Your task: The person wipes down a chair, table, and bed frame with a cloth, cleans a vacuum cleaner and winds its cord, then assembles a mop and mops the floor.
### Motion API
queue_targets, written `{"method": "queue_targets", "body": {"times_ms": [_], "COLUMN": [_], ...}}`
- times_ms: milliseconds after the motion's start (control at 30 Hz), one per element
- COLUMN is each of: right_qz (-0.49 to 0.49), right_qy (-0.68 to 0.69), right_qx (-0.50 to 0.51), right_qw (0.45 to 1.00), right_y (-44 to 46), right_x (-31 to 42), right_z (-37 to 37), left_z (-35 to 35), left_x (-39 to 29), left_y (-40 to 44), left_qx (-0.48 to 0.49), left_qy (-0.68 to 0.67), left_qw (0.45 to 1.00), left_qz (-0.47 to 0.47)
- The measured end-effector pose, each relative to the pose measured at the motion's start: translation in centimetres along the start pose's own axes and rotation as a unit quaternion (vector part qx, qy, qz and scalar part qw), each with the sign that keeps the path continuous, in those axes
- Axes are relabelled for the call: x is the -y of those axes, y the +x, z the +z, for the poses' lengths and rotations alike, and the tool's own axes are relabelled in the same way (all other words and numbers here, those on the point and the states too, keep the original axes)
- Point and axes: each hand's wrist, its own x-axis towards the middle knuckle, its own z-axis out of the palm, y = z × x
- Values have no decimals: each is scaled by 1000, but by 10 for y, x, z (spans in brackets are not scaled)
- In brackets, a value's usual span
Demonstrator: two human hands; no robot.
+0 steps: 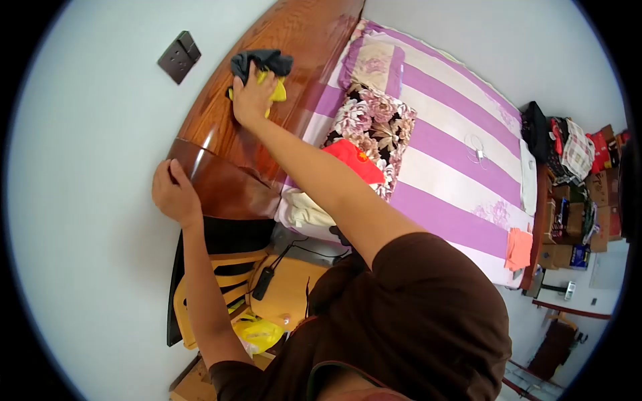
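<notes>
A dark grey and yellow cloth [275, 65] lies bunched on the glossy reddish-brown wooden headboard [231, 113]. My right hand [254, 99] presses on it and holds it against the wood, with the fingers partly over the cloth. My left hand [175, 190] is beside the lower left end of the headboard, close to the wall. Its fingers are loosely bent, with a gap beside the thumb, and nothing shows in them.
A bed with a purple and white striped sheet [445, 157] holds a floral pillow [381, 110] and a red cloth [353, 160]. A wall socket [179, 57] is above the headboard. Below are a yellow chair [287, 287], a black power strip [263, 283] and cables.
</notes>
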Motion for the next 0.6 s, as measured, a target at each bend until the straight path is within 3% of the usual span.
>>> {"method": "queue_targets", "body": {"times_ms": [433, 600], "right_qz": [0, -20], "right_qy": [-18, -14], "right_qx": [-57, 46], "right_qw": [998, 999], "right_y": [155, 215], "right_x": [-21, -43], "right_z": [-10, -36], "left_z": [7, 6], "left_x": [5, 2], "left_y": [-2, -2], "left_qx": [46, 52], "left_qy": [24, 59], "left_qw": [998, 996], "left_qz": [-37, -47]}}
